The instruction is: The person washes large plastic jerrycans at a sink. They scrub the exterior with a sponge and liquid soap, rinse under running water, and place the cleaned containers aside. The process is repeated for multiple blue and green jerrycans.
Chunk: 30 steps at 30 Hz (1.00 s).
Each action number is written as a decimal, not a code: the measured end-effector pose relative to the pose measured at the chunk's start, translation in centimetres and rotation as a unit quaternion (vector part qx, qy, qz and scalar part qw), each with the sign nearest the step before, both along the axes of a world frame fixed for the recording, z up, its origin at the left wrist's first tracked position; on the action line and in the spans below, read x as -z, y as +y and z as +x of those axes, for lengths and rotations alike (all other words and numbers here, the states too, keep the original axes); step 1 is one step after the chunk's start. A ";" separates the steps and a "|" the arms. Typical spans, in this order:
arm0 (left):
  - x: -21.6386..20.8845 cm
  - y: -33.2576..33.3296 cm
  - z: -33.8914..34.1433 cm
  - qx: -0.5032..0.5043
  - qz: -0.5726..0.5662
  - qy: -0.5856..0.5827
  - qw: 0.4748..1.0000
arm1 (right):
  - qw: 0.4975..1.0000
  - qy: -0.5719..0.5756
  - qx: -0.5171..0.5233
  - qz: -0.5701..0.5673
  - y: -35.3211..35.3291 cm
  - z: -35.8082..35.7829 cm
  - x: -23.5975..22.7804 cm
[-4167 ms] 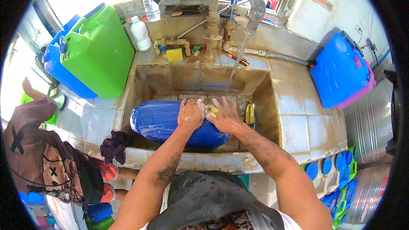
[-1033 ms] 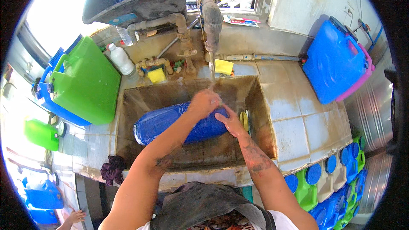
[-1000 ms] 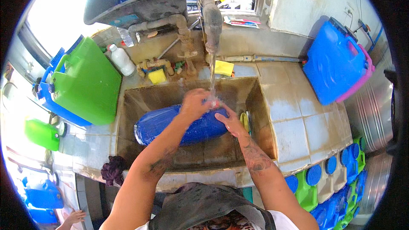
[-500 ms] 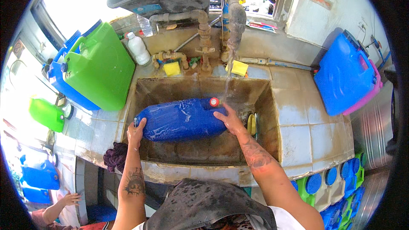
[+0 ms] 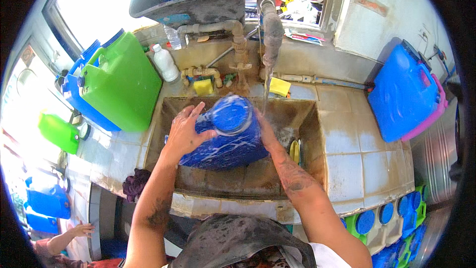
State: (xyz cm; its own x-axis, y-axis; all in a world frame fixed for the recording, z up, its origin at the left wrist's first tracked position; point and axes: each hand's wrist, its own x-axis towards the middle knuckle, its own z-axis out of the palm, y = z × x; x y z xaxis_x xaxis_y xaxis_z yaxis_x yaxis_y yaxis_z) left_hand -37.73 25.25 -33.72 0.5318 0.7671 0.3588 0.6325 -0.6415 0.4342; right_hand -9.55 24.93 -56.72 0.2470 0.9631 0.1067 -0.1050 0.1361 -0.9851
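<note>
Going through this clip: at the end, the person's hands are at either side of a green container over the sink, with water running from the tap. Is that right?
Not quite: the container is blue, not green, as the head view shows. The rest stands.

One held jug (image 5: 230,144), perhaps two ledge sponges (image 5: 203,87)

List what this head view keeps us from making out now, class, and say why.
All in the head view:
Some fingers of the right hand: hidden by the blue jug.
The blue jug's far side: hidden behind its own near side.
Most of the pink container: behind the blue container at right.
Part of the grey bin: cut off by the upper edge.
</note>
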 end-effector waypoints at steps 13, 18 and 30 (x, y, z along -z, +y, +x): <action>3.0 6.8 14.6 0.136 -0.014 0.239 0.961 | 0.871 -0.478 0.017 -0.114 -2.5 8.1 -16.1; 2.5 9.7 19.2 0.244 0.022 0.106 0.964 | 0.802 -0.547 0.059 -0.235 -1.3 3.9 -16.9; -4.1 6.8 19.6 0.233 -0.221 0.094 0.943 | 0.805 -0.557 0.093 -0.181 -5.8 4.1 -16.3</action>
State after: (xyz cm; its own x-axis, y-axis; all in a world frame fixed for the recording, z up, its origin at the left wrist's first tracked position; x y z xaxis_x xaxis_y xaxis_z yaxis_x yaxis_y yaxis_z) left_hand -18.14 32.07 -29.60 0.8698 0.4878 -0.0746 0.4196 -0.6516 0.6320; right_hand -5.48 19.14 -40.47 0.3351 0.9386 0.0823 0.8604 -0.2692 -0.4327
